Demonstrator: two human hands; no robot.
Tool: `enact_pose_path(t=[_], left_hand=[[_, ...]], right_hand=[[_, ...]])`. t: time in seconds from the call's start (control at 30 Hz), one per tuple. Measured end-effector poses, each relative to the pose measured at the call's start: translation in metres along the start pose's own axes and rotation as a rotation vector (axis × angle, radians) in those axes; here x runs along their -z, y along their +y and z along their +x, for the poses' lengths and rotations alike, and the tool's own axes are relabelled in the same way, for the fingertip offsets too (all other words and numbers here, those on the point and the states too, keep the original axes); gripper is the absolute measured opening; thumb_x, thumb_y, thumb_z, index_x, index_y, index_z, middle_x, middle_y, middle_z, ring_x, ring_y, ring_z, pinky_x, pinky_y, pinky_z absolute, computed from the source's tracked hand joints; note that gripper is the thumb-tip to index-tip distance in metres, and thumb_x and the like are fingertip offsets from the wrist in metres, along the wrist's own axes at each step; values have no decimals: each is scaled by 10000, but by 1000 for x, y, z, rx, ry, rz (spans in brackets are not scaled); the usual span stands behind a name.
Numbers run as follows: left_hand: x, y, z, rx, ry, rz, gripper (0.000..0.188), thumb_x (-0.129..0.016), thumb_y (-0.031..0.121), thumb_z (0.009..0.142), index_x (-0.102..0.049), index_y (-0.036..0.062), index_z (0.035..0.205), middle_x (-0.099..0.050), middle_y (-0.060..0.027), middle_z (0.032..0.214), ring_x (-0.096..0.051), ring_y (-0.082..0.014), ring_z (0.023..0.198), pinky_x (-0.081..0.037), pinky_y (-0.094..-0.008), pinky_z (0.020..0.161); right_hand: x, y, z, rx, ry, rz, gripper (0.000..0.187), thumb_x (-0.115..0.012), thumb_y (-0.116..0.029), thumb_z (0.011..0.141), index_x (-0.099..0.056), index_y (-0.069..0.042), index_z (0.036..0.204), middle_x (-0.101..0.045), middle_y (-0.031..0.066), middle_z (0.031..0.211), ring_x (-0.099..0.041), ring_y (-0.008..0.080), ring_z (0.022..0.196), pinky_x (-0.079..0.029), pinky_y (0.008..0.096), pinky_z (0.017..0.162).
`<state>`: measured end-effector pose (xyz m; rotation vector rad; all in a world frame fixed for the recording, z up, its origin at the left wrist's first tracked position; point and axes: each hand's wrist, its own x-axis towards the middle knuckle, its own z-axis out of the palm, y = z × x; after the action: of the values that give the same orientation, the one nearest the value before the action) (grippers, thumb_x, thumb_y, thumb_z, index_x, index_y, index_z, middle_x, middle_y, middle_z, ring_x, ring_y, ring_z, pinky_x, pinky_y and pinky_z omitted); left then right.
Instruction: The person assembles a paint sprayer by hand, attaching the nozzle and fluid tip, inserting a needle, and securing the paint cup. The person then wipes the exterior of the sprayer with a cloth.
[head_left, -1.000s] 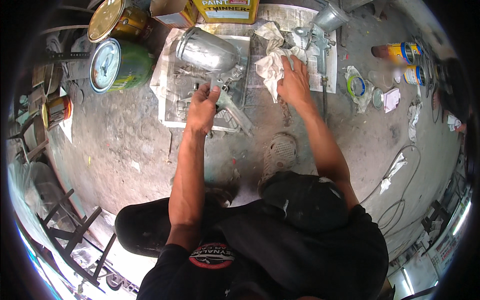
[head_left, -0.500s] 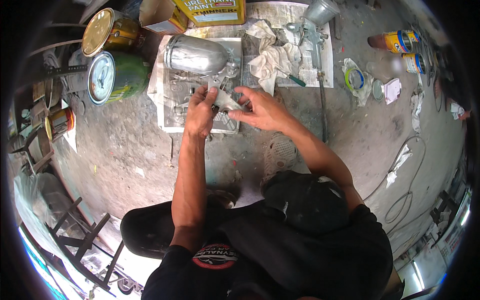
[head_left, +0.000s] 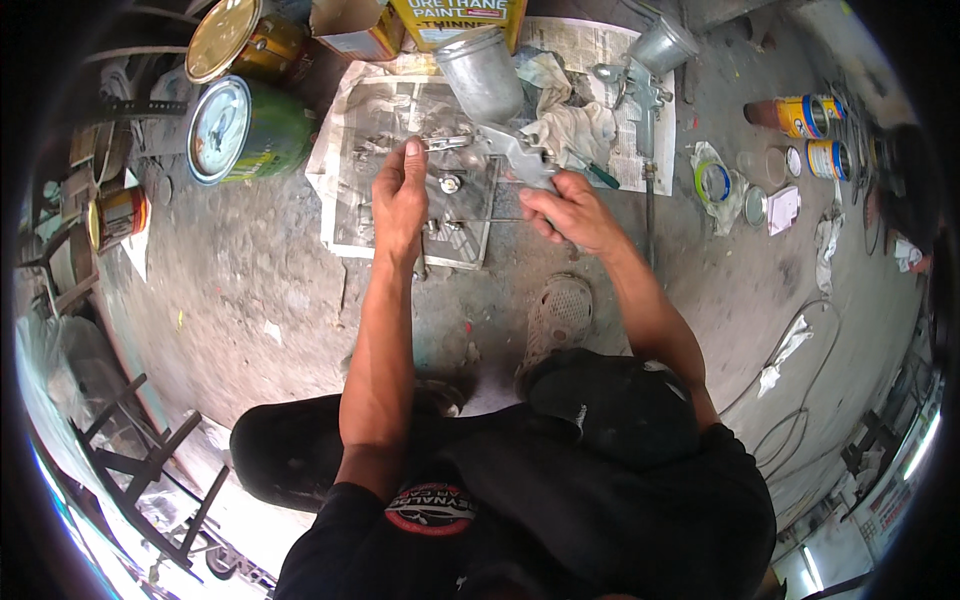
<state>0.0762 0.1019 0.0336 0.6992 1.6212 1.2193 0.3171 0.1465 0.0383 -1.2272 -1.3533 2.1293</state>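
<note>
My right hand (head_left: 572, 215) is closed round the handle of a silver spray gun (head_left: 520, 155), raised above the newspaper. Its metal paint cup (head_left: 482, 75) is attached and points away from me. In my left hand (head_left: 402, 195), pinched under the thumb, is a small silver metal piece (head_left: 447, 143), apart from the gun. Several small metal parts, among them a round one (head_left: 450, 184), lie on the newspaper (head_left: 360, 225) beneath. A thin rod shows between the newspaper and my right hand. My right fingers partly hide the handle.
A second spray gun (head_left: 645, 95) with a hose lies at the back right, near crumpled rags (head_left: 575, 125) and a green-handled screwdriver (head_left: 603, 176). A green can (head_left: 265, 130), gold can (head_left: 275, 50), cardboard box (head_left: 355, 30) and yellow tin (head_left: 465, 18) stand behind.
My hands have moved apart. The spray gun has been lifted off the newspaper and swung right in my right hand, while the small silver piece is in my left.
</note>
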Motion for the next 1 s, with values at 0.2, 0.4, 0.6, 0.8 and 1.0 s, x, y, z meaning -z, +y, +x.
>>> enact_pose_path(t=[0.2, 0.4, 0.6, 0.8, 1.0], left_hand=[[1, 7, -3, 6, -68, 36, 820, -598, 564, 1004, -451, -102, 1460, -576, -218, 1391, -562, -293, 1287, -431, -379, 1094], [-2, 9, -5, 127, -121, -367, 641, -823, 308, 896, -511, -27, 1344, -638, -145, 1242, -634, -253, 1115, -521, -405, 962], [7, -8, 2, 65, 48, -356, 650, -899, 68, 754, -540, 11, 1292, -676, -120, 1162, -668, -225, 1024, -561, -365, 878], [16, 6, -3, 32, -77, -227, 510, -844, 53, 762, -601, 4, 1207, -702, -94, 1050, -689, -208, 921, -570, -358, 822], [14, -3, -5, 72, -74, -183, 490, -816, 45, 790, -601, -12, 1227, -713, -115, 1084, -697, -225, 928, -571, -364, 828]], right_hand=[[7, -2, -9, -45, -242, 171, 381, -583, -110, 954, -615, 27, 1309, -648, 79, 849, -532, 100, 541, -405, 259, 439], [-16, -2, -12, -62, -377, 21, 318, -616, -148, 945, -675, 71, 1169, -692, 108, 822, -574, 114, 555, -409, 267, 434], [-32, 18, 2, -94, -398, 30, 382, -680, -311, 984, -685, 7, 1195, -714, 66, 977, -652, 124, 763, -509, 283, 677], [-59, 35, 4, 38, -354, 85, 350, -740, -272, 957, -678, -37, 1209, -695, 42, 1022, -649, 142, 902, -518, 317, 779], [-60, 49, 10, -56, -376, 295, 301, -689, -291, 1001, -663, -32, 1153, -683, 50, 980, -659, 154, 914, -535, 326, 779]])
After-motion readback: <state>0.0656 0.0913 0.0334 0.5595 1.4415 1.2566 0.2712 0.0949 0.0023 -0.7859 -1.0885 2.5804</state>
